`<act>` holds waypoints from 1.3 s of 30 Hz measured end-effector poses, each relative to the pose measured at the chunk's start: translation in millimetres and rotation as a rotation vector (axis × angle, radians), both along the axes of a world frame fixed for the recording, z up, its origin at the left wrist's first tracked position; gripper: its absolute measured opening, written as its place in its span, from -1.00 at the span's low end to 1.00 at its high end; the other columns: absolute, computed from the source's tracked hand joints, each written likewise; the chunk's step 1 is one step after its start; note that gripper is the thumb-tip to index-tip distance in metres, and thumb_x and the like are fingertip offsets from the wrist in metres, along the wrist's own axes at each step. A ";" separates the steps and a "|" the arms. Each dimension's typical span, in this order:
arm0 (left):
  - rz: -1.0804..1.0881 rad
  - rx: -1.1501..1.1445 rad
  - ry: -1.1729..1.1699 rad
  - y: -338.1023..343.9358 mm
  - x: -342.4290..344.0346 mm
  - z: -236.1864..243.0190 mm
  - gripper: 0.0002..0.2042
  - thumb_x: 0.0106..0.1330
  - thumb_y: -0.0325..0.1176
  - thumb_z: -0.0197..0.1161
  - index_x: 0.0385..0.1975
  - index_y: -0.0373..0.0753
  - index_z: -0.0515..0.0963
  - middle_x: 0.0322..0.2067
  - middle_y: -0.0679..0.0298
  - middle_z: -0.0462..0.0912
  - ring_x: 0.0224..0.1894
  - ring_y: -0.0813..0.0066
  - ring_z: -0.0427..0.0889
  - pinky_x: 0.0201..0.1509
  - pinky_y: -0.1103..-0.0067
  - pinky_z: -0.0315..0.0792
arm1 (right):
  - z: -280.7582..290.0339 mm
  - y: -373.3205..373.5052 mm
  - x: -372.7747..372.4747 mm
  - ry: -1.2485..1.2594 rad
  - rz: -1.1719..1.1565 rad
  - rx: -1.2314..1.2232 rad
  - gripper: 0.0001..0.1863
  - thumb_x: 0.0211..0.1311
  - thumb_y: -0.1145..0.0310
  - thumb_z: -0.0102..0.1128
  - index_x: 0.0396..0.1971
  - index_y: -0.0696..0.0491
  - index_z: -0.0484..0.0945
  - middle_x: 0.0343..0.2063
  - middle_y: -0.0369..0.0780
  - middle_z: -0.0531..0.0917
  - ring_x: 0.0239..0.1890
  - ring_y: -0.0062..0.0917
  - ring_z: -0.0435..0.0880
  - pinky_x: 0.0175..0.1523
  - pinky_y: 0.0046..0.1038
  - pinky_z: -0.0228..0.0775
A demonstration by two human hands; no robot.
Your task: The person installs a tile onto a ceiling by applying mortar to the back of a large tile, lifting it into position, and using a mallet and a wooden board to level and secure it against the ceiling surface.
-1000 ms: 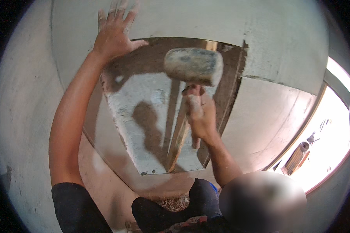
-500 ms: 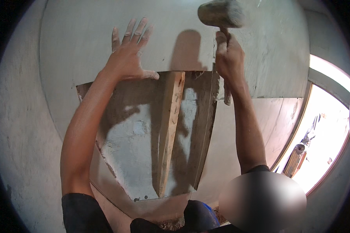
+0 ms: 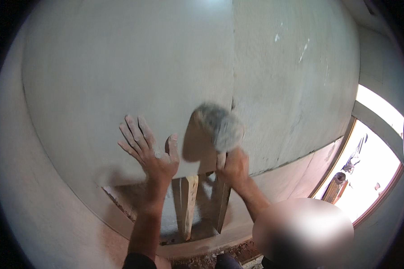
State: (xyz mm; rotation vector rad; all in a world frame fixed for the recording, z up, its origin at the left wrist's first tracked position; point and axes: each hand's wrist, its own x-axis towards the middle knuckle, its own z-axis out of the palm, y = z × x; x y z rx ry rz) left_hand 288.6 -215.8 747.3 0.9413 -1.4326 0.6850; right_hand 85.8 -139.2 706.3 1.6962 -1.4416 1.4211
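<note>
My left hand (image 3: 149,147) is flat against a grey wall panel (image 3: 121,80), just above its lower edge. Its fingers are spread and look coated in pale dust. Closed around the handle of a mallet (image 3: 222,130), my right hand (image 3: 233,167) is to the right, near the vertical seam between panels. The mallet's thick, dusty head is blurred by motion and casts a shadow on the panel; whether it touches the panel I cannot tell. Below both hands, an opening in the wall shows an upright wooden stud (image 3: 189,206).
A second panel (image 3: 296,85) adjoins at the seam, above a pinkish lower wall section (image 3: 296,172). Rubble (image 3: 202,260) lies along the wall's foot. At the far right is a bright doorway (image 3: 368,175) with items beyond it. A blurred patch covers the lower right.
The view has tilted upward, so the opening appears lower. The mallet has moved from above the panel seam to beside it, closer to my left hand. My left hand stays spread on the panel.
</note>
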 end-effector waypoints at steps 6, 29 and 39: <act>0.063 -0.006 0.096 -0.2 -26.5 61.7 -0.10 0.40 0.22 0.09 0.51 -0.41 0.09 0.54 -0.26 -0.10 0.56 -0.42 -0.19 0.48 -0.30 -0.32 | 17.0 19.1 -6.6 -0.073 0.122 0.377 -0.45 0.31 0.21 0.17 0.21 0.20 0.40 -0.08 0.08 0.64 -0.04 0.05 0.65 0.00 0.00 0.49; 0.147 0.202 0.209 -6.5 -35.2 71.0 -0.01 0.43 0.34 -0.12 0.51 -0.52 -0.07 0.52 -0.40 -0.23 0.54 -0.51 -0.30 0.48 -0.30 -0.39 | 171.4 50.8 -15.2 0.017 0.208 0.462 -0.44 0.23 0.10 0.35 0.10 0.11 0.43 -0.20 -0.02 0.69 -0.15 -0.04 0.74 -0.12 -0.07 0.57; 0.145 0.117 0.186 -8.8 -32.1 64.6 -0.02 0.43 0.36 -0.10 0.53 -0.45 -0.04 0.53 -0.33 -0.20 0.55 -0.48 -0.28 0.50 -0.27 -0.32 | 174.4 44.3 -18.7 0.116 0.178 0.491 -0.54 0.14 0.26 0.30 0.01 0.13 0.47 -0.26 -0.03 0.65 -0.20 -0.07 0.71 -0.19 -0.10 0.55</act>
